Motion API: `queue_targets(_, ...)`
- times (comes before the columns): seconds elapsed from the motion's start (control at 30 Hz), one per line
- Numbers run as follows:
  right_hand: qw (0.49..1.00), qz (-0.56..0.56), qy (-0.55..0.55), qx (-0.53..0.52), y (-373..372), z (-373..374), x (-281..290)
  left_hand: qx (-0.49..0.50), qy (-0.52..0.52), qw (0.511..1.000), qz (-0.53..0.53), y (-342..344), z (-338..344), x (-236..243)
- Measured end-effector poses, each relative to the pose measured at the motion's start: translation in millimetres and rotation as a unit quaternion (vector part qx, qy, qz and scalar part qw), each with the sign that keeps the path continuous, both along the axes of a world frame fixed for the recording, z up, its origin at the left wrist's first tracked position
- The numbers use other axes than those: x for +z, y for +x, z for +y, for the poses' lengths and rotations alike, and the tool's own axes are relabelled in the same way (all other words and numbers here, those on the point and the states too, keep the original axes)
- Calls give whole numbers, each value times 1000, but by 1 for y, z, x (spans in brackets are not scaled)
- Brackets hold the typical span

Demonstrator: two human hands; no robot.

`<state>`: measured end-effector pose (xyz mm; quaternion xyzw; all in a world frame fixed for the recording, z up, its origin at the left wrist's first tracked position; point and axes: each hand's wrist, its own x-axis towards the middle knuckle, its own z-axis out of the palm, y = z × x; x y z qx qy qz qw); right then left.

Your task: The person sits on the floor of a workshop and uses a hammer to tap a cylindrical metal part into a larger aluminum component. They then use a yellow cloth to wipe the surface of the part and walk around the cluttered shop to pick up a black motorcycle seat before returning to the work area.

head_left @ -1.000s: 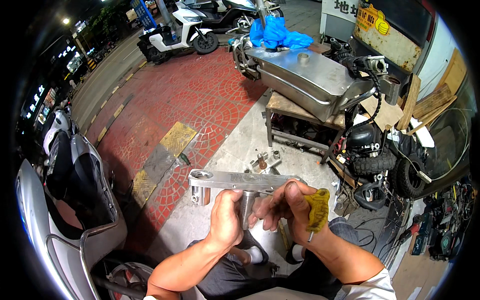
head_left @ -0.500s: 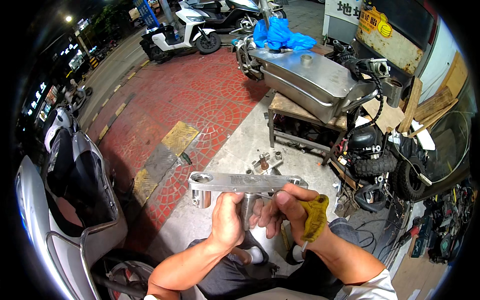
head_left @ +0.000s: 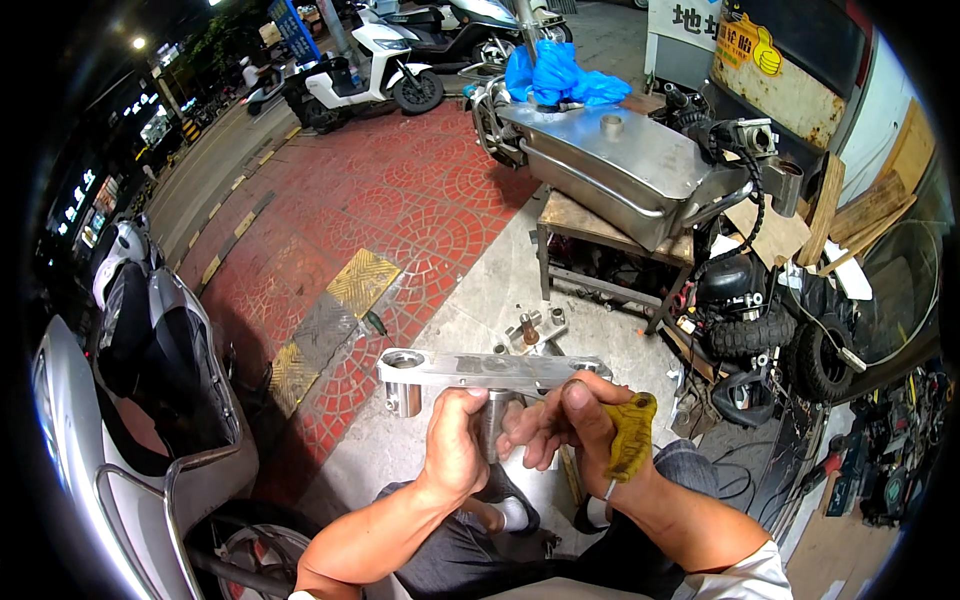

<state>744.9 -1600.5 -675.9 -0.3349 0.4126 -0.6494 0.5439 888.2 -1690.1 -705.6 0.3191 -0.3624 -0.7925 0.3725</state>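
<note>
1. Red paving (head_left: 400,190) meets pale concrete (head_left: 465,310) along a slanting edge, with a dark street beyond at upper left.
2. Head view, far side: a white scooter (head_left: 365,65) stands at the far end of the paving, and a silver scooter (head_left: 195,425) fills the left edge.
3. Upper right, a stool (head_left: 560,213) carries a metal frame (head_left: 610,155) with a blue bag (head_left: 560,78) on its far end. Planks (head_left: 826,210) lean at the right, above a tire (head_left: 822,355).
4. Small metal parts (head_left: 528,330) lie on the concrete, just past the hands in the picture.
5. In front of the person, held up over the concrete, is a metal bar (head_left: 470,370), lying crosswise and nearly level. A short tube (head_left: 404,400) hangs below its left end; a stem (head_left: 494,420) drops from near its middle.
6. The left hand (head_left: 455,445) is curled at the stem, thumb raised along its left side to just under the bar; its fingertips are hidden.
7. The right hand (head_left: 580,425) is half curled near the bar's right end, a yellow handle (head_left: 632,435) tucked against the thumb side, its thin shaft pointing down toward the wrist. Whether its fingers touch the stem is unclear.
</note>
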Motion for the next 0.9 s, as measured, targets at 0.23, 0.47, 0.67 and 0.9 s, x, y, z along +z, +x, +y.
queue_targets(0.23, 998, 7, 63, 20, -6, -2, 11, -15, -7, 1000, 5, 0, 0, -6)
queue_targets(0.47, 991, 70, 98, 55, -12, -5, 18, -104, -28, 994, -23, 7, -5, -12)
queue_targets(0.67, 998, 39, 32, -34, -2, 3, 10, -78, -25, 996, -42, 4, -2, -12)
queue_targets(0.9, 999, -2, 40, -25, -3, 1, 0, -27, -8, 999, -18, 0, -2, -9)
